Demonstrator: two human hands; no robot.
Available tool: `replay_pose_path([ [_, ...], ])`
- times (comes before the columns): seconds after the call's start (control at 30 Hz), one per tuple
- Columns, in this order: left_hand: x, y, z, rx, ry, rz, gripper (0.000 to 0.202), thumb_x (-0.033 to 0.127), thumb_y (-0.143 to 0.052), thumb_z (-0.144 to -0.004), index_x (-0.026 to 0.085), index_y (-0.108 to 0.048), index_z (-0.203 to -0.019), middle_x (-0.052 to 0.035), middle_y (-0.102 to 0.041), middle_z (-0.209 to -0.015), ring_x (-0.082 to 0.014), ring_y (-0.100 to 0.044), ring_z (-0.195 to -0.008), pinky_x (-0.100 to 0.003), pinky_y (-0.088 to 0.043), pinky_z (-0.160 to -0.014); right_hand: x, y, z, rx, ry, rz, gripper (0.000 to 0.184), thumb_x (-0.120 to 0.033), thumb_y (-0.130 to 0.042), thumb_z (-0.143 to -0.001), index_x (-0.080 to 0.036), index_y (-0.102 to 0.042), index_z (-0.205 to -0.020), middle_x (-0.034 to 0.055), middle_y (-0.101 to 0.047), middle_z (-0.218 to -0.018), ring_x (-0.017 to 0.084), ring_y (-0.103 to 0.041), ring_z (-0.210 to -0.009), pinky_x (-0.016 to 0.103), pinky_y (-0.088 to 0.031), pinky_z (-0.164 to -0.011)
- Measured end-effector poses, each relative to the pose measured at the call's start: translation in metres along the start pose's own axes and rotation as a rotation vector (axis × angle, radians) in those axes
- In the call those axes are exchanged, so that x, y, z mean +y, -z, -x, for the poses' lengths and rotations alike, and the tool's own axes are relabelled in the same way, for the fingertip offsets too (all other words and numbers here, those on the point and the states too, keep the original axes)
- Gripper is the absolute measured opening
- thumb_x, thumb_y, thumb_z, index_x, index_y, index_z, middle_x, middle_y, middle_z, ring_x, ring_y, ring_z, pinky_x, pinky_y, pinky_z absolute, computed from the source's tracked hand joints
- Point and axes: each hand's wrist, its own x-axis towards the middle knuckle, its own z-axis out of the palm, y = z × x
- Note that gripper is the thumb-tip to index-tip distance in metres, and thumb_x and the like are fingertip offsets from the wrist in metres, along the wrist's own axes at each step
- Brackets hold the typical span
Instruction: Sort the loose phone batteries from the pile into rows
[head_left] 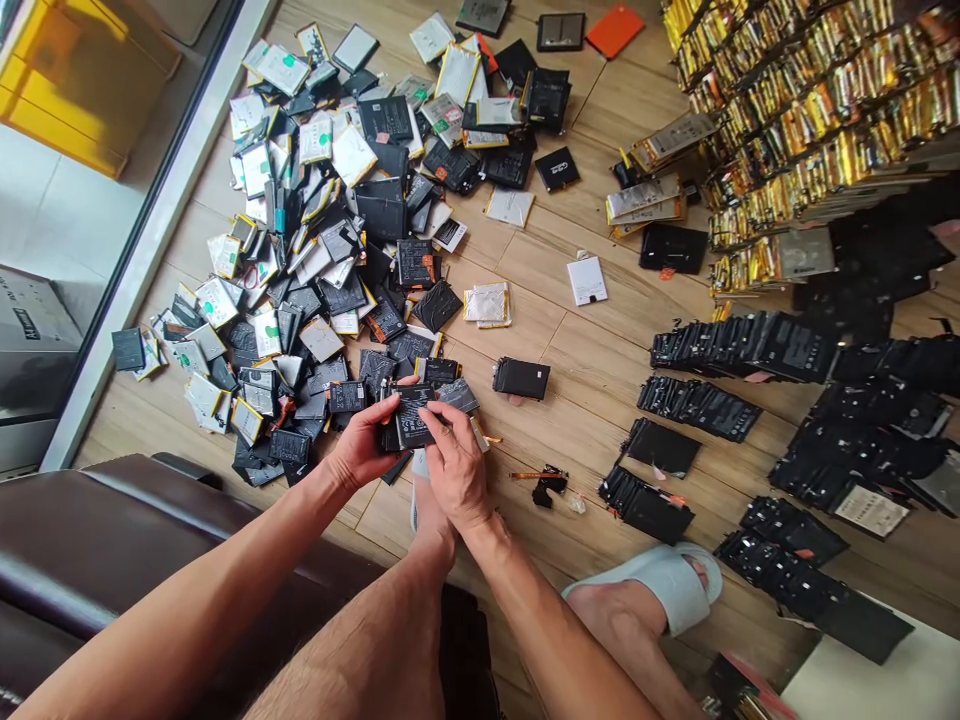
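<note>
My left hand (361, 445) and my right hand (456, 470) both grip a flat black phone battery (412, 415) with a printed label, held low over the floor. Its lower part is hidden by my fingers. A big loose pile of flat phone batteries (307, 250), mostly black, white and silver, spreads just beyond my left hand, and its edge nearly touches my fingers. A grey battery (457, 395) lies right by my right fingertips. Farther right, a single black battery (521, 378) rests alone on the floor.
Rows of stacked black batteries (742, 345) line the wooden floor (555, 330) on the right, with gold-edged stacks (810, 110) behind them. A small flex-cable scrap (544, 485) lies near my foot (637, 600) in a pale sandal. A dark leather seat (97, 540) and window frame (150, 230) are left.
</note>
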Motion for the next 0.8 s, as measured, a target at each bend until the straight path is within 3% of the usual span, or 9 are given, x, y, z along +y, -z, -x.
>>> replay_pose_path([
  [0.13, 0.000, 0.002, 0.002, -0.039, -0.079, -0.147, 0.066, 0.012, -0.078, -0.074, 0.023, -0.064, -0.138, -0.0068, -0.078, -0.111, -0.0211, -0.075, -0.089, -0.031, -0.059, -0.083, 0.001, 0.007, -0.001, 0.006, -0.011, -0.125, 0.062, 0.001, -0.044, -0.087, -0.028, -0.065, -0.138, 0.0084, -0.062, -0.139, 0.021, -0.057, -0.134, 0.043, -0.045, -0.120],
  [0.3, 0.005, -0.001, 0.004, -0.136, -0.121, -0.354, 0.062, 0.016, -0.088, -0.066, 0.022, -0.067, -0.123, -0.0074, -0.075, -0.114, -0.0234, -0.072, -0.095, -0.035, -0.058, -0.086, 0.005, 0.017, -0.006, 0.134, -0.350, -0.528, 0.047, -0.023, -0.059, -0.094, -0.024, -0.058, -0.140, 0.0128, -0.059, -0.140, 0.023, -0.069, -0.115, 0.040, -0.060, -0.099],
  [0.4, 0.009, -0.004, 0.007, -0.198, -0.158, -0.524, 0.060, 0.020, -0.088, -0.067, 0.021, -0.068, -0.123, -0.0076, -0.075, -0.114, -0.0232, -0.070, -0.098, -0.035, -0.055, -0.090, 0.004, 0.025, -0.013, 0.118, -0.438, -0.609, 0.045, -0.032, -0.068, -0.092, -0.024, -0.061, -0.136, 0.0092, -0.070, -0.120, 0.021, -0.071, -0.101, 0.036, -0.061, -0.091],
  [0.57, 0.013, -0.012, 0.012, -0.191, -0.362, -0.900, 0.050, 0.022, -0.081, -0.076, 0.021, -0.068, -0.125, -0.0082, -0.072, -0.120, -0.0248, -0.067, -0.109, -0.037, -0.051, -0.099, -0.001, 0.045, -0.024, 0.046, -0.250, -0.494, 0.010, -0.026, -0.072, -0.091, -0.027, -0.077, -0.099, 0.0032, -0.070, -0.103, 0.019, -0.067, -0.101, 0.033, -0.056, -0.094],
  [0.7, 0.013, -0.023, 0.014, -0.148, -0.440, -0.874, 0.055, 0.015, -0.078, -0.071, 0.019, -0.068, -0.124, -0.0093, -0.070, -0.123, -0.0266, -0.069, -0.109, -0.041, -0.052, -0.102, 0.003, 0.051, -0.023, 0.032, -0.160, -0.499, 0.011, -0.021, -0.072, -0.090, -0.028, -0.075, -0.097, 0.0035, -0.067, -0.103, 0.020, -0.065, -0.103, 0.035, -0.055, -0.097],
  [0.8, 0.011, -0.031, 0.016, -0.089, -0.499, -0.825, 0.053, 0.009, -0.080, -0.068, 0.020, -0.071, -0.119, -0.0085, -0.071, -0.121, -0.0256, -0.068, -0.112, -0.037, -0.048, -0.107, 0.006, 0.049, -0.020, 0.041, -0.134, -0.527, 0.010, -0.019, -0.071, -0.090, -0.027, -0.073, -0.096, 0.0041, -0.065, -0.105, 0.021, -0.065, -0.109, 0.038, -0.054, -0.101],
])
